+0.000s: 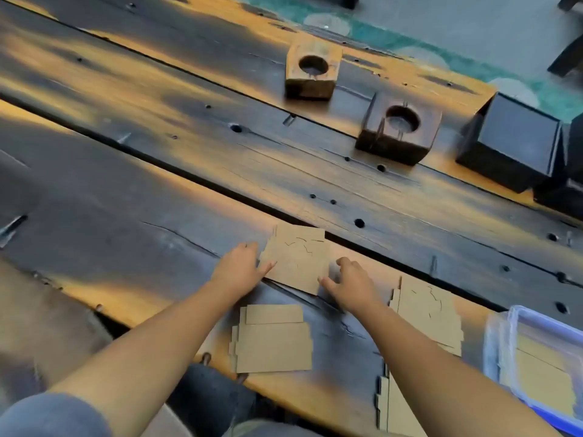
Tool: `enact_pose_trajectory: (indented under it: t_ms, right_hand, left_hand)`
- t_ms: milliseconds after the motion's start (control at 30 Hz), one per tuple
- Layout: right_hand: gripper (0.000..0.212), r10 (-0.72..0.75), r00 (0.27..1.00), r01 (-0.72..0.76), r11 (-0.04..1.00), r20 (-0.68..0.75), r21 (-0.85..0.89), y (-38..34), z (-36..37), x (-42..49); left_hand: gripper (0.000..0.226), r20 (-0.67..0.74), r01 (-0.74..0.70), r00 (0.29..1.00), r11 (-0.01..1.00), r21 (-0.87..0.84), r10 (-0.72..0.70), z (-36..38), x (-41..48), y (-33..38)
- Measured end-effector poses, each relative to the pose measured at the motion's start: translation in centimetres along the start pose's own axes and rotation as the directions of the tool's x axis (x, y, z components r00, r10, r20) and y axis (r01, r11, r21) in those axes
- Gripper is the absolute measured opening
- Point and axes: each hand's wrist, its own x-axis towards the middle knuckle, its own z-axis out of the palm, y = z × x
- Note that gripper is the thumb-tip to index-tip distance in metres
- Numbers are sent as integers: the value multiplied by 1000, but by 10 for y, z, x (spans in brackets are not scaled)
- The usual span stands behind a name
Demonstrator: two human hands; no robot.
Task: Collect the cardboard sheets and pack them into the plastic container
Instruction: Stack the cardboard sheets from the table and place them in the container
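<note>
A brown cardboard sheet [298, 258] lies on the dark wooden table between both hands. My left hand [241, 268] rests flat at its left edge, fingers spread. Curled fingers of my right hand [350, 280] touch its lower right corner. A small stack of cardboard sheets [273, 340] lies nearer, between my forearms. Another stack [429, 313] sits to the right, beside my right forearm, and more cardboard [394, 408] shows at the bottom edge. The clear plastic container [504, 339] with a blue rim stands at the lower right, with cardboard inside.
Two wooden blocks with round holes stand further back, a lighter one [310, 72] and a darker one [399, 130]. A black box [511, 143] sits at the far right. The plank table [126, 190] has gaps and holes.
</note>
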Motion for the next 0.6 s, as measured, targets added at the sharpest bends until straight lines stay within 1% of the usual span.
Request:
enact_pose_trajectory:
  t_ms: [100, 167, 267, 433, 600]
  right_hand:
    - [72, 44, 999, -44, 999, 14, 22, 0, 3, 16]
    - [70, 63, 998, -64, 997, 9, 32, -1, 5, 23]
    - [64, 68, 997, -66, 996, -24, 59, -5, 9, 32]
    - [57, 127, 991, -118, 974, -35, 191, -10, 16, 43]
    - [69, 185, 983, -178, 932, 7, 314, -16, 24, 50]
  left_hand:
    - [51, 20, 77, 997, 991, -108, -75, 8, 11, -1]
    - [48, 43, 106, 994, 982, -156, -100, 13, 15, 1]
    - [43, 35, 127, 992, 968, -215, -123, 21, 23, 7]
    - [49, 34, 189, 982, 940, -283, -187, 30, 34, 20]
    - [57, 79, 274, 961, 899, -342, -263, 39, 37, 32]
